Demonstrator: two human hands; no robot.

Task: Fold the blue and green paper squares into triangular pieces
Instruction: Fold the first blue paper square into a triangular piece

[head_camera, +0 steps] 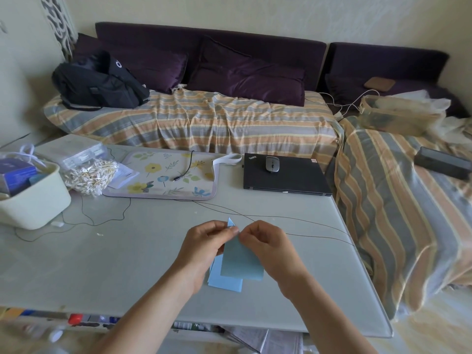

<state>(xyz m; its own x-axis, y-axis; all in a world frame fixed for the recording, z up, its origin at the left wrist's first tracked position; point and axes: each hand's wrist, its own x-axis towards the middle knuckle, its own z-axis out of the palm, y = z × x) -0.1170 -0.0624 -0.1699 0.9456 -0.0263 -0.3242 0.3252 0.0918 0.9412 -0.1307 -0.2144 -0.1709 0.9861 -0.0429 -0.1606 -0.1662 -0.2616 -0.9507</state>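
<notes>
A blue paper square (241,263) hangs a little above the grey table (107,264), pinched at its top corner by both hands. My left hand (204,244) grips it from the left and my right hand (267,241) from the right, fingertips meeting at the corner. A small blue tip (230,222) sticks up above the fingers. A lighter blue sheet (226,283) lies flat on the table beneath, partly hidden by the held one. No green paper shows.
A thin black cable (301,235) runs across the table just behind my hands. Further back lie a floral mat (166,175), a shut black laptop (286,178) with a mouse (272,164), a bag of swabs (92,177) and a cream bin (33,203). Behind the table stands a striped sofa (204,118).
</notes>
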